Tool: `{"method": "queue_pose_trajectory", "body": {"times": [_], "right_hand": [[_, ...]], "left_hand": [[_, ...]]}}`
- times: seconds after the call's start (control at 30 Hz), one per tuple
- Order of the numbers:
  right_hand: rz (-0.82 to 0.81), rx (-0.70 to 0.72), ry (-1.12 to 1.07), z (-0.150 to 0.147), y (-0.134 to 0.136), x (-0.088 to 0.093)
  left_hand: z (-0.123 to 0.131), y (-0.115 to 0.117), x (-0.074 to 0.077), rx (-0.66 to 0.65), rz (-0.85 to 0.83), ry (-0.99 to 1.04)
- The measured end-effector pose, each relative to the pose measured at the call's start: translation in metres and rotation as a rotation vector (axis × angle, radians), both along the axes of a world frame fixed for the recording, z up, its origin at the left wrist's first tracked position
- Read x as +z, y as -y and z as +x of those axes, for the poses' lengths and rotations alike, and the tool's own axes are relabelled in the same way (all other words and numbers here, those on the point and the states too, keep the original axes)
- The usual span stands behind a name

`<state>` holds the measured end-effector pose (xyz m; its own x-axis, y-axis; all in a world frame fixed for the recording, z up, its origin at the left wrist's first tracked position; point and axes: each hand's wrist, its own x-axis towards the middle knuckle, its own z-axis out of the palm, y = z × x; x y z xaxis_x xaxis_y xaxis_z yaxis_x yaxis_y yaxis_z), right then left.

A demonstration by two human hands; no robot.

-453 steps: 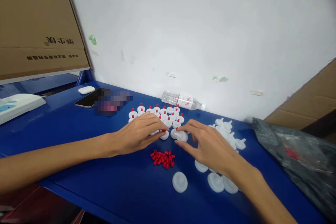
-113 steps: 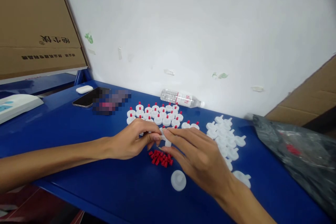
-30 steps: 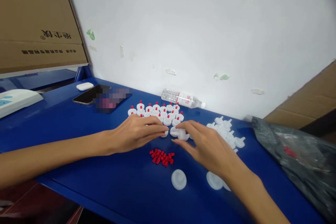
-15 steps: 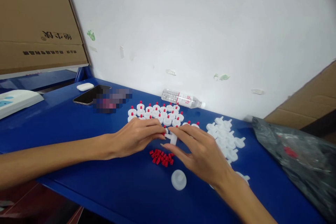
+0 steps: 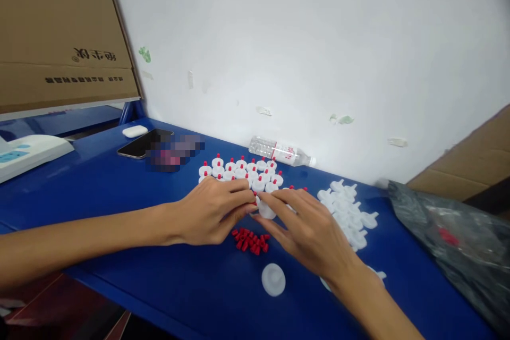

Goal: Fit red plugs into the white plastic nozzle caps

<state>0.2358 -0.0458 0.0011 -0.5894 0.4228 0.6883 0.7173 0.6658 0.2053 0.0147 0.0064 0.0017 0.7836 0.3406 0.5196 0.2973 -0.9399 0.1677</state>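
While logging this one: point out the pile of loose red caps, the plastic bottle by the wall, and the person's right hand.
Red caps (image 5: 252, 241): head view, middle of the pile.
Plastic bottle (image 5: 282, 152): head view, on its label.
Right hand (image 5: 308, 226): head view, back of the hand.

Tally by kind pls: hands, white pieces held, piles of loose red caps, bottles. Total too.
Hands: 2 (left hand, right hand)
Held white piece: 1
Pile of loose red caps: 1
Clear bottle: 1
Total: 5, the pile counted as one; its caps overlap too much to count singly.
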Motion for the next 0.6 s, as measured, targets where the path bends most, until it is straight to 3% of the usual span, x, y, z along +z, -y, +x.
{"method": "queue_pose_trajectory", "body": {"times": [0.23, 0.6], "right_hand": [[0.001, 0.041, -0.022, -0.001, 0.003, -0.004], [0.077, 0.01, 0.141, -0.006, 0.005, -0.004]], "left_hand": [[0.005, 0.005, -0.007, -0.033, -0.205, 0.032], [0.008, 0.013, -0.018, 0.041, -0.292, 0.008]]}}
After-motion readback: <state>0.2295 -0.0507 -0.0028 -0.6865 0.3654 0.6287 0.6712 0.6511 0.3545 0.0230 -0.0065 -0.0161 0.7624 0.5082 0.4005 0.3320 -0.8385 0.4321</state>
